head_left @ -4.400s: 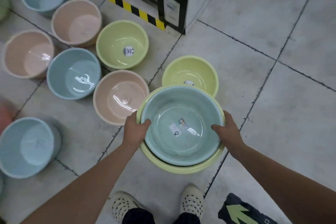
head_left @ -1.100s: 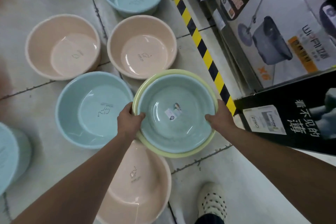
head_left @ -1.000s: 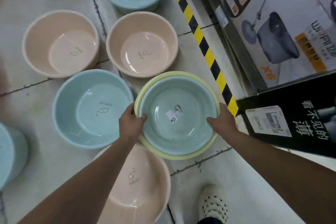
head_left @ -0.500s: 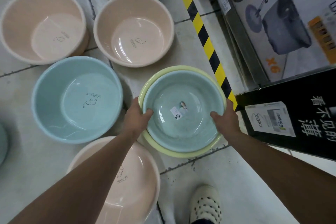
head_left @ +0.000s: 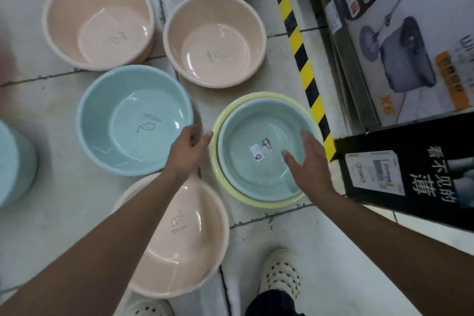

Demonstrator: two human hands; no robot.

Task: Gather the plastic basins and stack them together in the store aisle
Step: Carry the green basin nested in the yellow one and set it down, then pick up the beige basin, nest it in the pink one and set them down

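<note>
Nested pair (head_left: 266,203), teal basin inside a yellow one, sits on the floor (head_left: 320,251) just beside the hazard stripe (head_left: 305,77) and black box (head_left: 415,167). Left hand (head_left: 188,152) is open with loose fingers, in the gap between the pair and the blue basin (head_left: 133,120); can't tell if it touches the rim. Right hand (head_left: 311,161) is open with fingers spread over the pair's right side, gripping nothing. Pink basin (head_left: 179,236) lies under the left forearm.

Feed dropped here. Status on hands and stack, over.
Left hand open beside the stack, right hand open over it. Stack, blue in green, on floor by striped tape. Nothing blocking; pink basin and blue basin close left.
</note>
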